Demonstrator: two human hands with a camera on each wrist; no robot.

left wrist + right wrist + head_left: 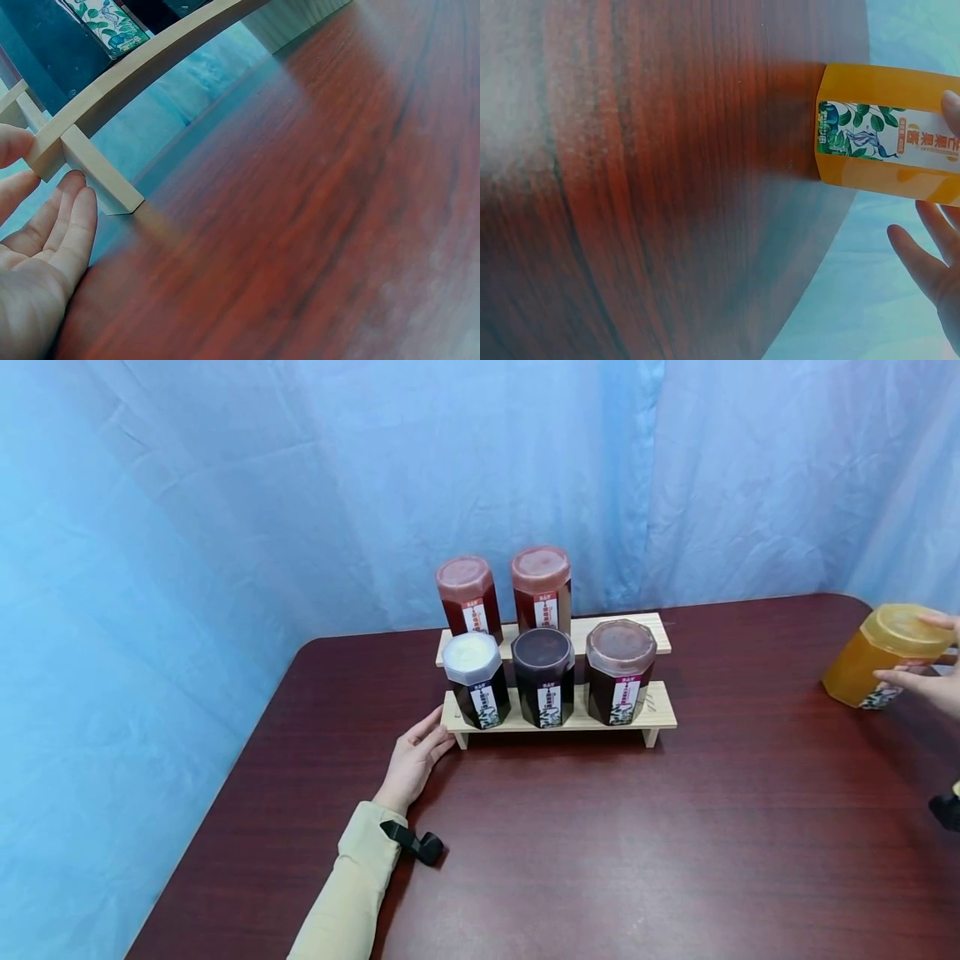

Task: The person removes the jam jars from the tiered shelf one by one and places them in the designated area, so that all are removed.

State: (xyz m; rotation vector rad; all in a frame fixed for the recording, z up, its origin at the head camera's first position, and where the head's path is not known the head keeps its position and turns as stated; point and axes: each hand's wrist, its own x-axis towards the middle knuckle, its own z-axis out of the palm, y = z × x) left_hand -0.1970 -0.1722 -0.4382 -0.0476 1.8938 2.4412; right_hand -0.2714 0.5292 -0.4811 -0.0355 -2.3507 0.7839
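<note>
At the left end of a two-tier wooden rack [656, 717], my left hand [411, 766] pinches the lower board's corner; the left wrist view shows thumb and finger at that corner, the other fingers beside the rack's leg [101, 169]. Far right, my right hand [937, 685] holds a yellow octagonal jar [855, 668] near its lid, with the thumb on the near side. In the right wrist view the label [862, 131] shows and the jar's base is at the tabletop; some fingers [915, 259] spread off its side.
Two red jars [491, 606] [558, 602] stand on the rack's upper tier. On the lower tier are a white-lidded dark jar [465, 702], a dark-lidded jar [528, 693] and a brownish-lidded one [600, 697]. Blue curtains [375, 485] hang behind the dark red table [600, 843].
</note>
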